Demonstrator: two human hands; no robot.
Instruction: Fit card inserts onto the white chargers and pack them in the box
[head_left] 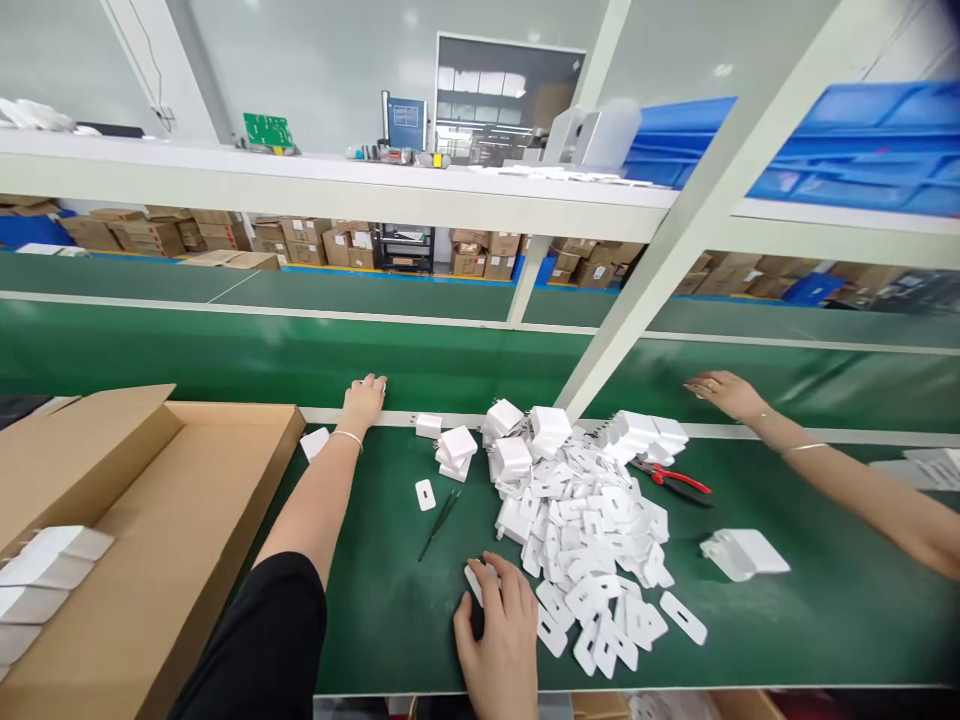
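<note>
right grip (500, 628): holding white plate (473, 584) | left grip (365, 399): can't tell | careless bump might scatter that pile (589, 505) tbh

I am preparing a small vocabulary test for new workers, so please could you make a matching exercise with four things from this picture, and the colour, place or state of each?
Column one
1. tweezers
2. cardboard box
3. circuit board
4. pliers

Column two
A. red and black handles, at the right side of the heap of white parts
B. green, up on the shelf
C. dark and slim, lying on the green bench
D. brown and open, at the left

Right pairs: 1-C, 2-D, 3-B, 4-A
</note>
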